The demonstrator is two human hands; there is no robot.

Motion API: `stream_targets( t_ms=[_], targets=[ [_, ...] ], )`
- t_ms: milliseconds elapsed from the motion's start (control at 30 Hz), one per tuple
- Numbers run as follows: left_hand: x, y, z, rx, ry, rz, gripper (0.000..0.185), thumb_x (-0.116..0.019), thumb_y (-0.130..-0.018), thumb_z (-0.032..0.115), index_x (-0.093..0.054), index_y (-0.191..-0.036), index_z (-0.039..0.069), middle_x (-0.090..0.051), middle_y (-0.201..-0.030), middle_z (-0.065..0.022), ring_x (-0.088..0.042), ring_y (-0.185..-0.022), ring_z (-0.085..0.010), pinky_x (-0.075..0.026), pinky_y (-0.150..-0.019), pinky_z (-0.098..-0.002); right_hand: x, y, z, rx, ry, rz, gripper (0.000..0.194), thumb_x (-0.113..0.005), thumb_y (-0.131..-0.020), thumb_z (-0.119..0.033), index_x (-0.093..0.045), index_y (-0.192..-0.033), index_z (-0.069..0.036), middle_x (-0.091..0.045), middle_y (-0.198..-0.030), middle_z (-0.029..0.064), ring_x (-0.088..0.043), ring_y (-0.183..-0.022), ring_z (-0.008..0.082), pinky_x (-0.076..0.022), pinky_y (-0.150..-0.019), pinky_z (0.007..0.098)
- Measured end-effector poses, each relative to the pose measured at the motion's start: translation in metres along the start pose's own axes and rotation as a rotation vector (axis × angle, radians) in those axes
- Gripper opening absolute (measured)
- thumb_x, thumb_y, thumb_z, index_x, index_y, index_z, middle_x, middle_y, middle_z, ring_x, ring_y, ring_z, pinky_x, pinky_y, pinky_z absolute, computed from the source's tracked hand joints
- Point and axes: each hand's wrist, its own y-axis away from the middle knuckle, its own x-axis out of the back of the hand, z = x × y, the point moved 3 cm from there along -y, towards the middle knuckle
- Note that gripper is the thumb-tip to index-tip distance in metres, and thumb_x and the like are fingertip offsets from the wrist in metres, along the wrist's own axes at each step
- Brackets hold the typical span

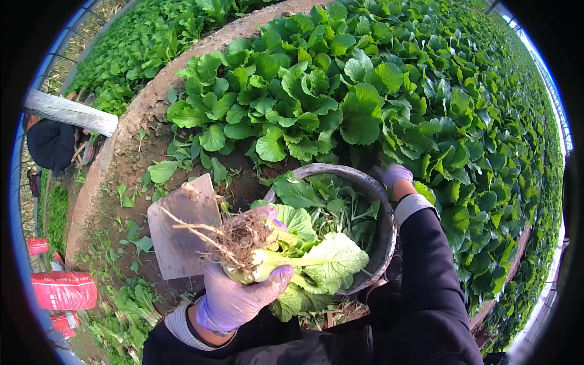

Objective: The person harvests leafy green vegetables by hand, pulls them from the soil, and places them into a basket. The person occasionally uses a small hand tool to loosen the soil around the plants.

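My left hand (242,292), in a purple glove, grips a bunch of leafy greens (328,260) by the stem bases. Its soil-caked roots (242,237) point left, and the pale leaves hang over a round, worn basin (388,228). Loose green leaves (337,205) lie inside the basin. Beyond the basin's right rim, my gloved right hand (397,175) reaches to the edge of the standing leafy plants (365,109). That hand is blurred and its fingers are turned away, so what they hold is hidden. A flat wooden board (171,242) lies left of the bunch.
Pulled greens (132,305) lie on the soil at lower left. Red printed rolls or packages (64,290) sit at the far left. A wooden post (73,112) juts in above a dark bundle (51,143). A raised earth ridge (150,98) curves between the beds.
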Motion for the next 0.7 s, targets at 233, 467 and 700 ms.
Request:
stream_targets(
  t_ms=[233,467,700],
  targets=[
    [-0.009,0.017,0.007,-0.115,0.021,-0.049,0.055,-0.074,-0.072,-0.002,-0.049,-0.121,0.0,-0.058,-0.114,-0.0068,-0.056,-0.1,-0.0134,-0.046,-0.086,-0.0276,0.038,0.078,0.091,-0.077,-0.01,-0.009,0.063,-0.063,-0.076,-0.056,-0.064,-0.111,-0.004,-0.064,-0.11,0.0169,-0.06,-0.103,0.0309,-0.047,-0.087,0.0369],
    [-0.02,0.031,-0.008,-0.084,0.063,-0.075,0.059,-0.075,-0.072,0.002,-0.046,-0.124,0.002,-0.057,-0.113,-0.0048,-0.055,-0.1,-0.0114,-0.046,-0.087,-0.0265,0.047,0.121,0.131,0.273,-1.263,0.213,0.041,-0.079,-0.072,-0.025,-0.063,-0.101,-0.001,-0.065,-0.083,0.0051,-0.06,-0.067,0.0145,-0.0493,-0.063,0.031],
    [-0.042,0.029,-0.026,0.037,0.204,-0.23,0.049,-0.076,-0.07,0.001,-0.054,-0.114,0.003,-0.061,-0.101,-0.0029,-0.058,-0.092,-0.013,-0.048,-0.081,-0.0271,0.077,0.212,0.106,0.494,-1.483,0.407,0.038,-0.068,-0.075,-0.002,-0.06,-0.112,-0.002,-0.065,-0.094,0.0031,-0.061,-0.081,0.0143,-0.0477,-0.076,0.0281]
  ],
)
